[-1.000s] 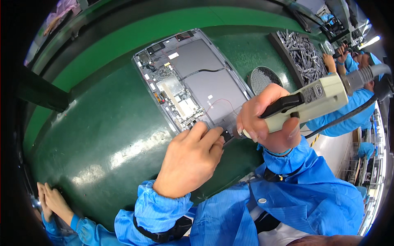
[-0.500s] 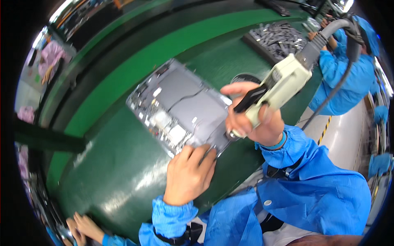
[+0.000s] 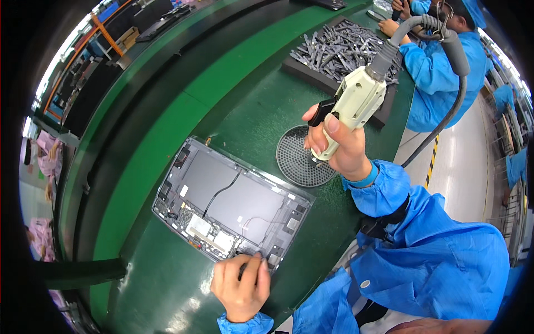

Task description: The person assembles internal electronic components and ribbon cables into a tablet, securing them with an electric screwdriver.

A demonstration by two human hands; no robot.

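In my right hand [image 3: 342,142] is a cream-coloured electric screwdriver [image 3: 359,100] with a black lever, its grey cable running up and back. Its lower end points down over a round dark dish full of small holes [image 3: 300,164]; the tip is hard to make out. An opened tablet [image 3: 231,195] lies on the green table, its grey shell showing circuit boards, small white parts and a black cable. The bent fingers of my left hand [image 3: 242,286] close on the tablet's near edge, beside the boards. Anything small under those fingertips is hidden.
Beyond the dish stands a dark tray [image 3: 311,78] heaped with slim grey parts. A co-worker in blue [image 3: 445,72] sits at the far right. A dark green bar [image 3: 83,273] juts in from the left. The screwdriver cable [image 3: 459,111] loops down on the right.
My right hand has lifted the screwdriver from the tablet's right side to above the round dish. My left hand stays at the tablet's near edge. The view has shifted, showing more of the dish.
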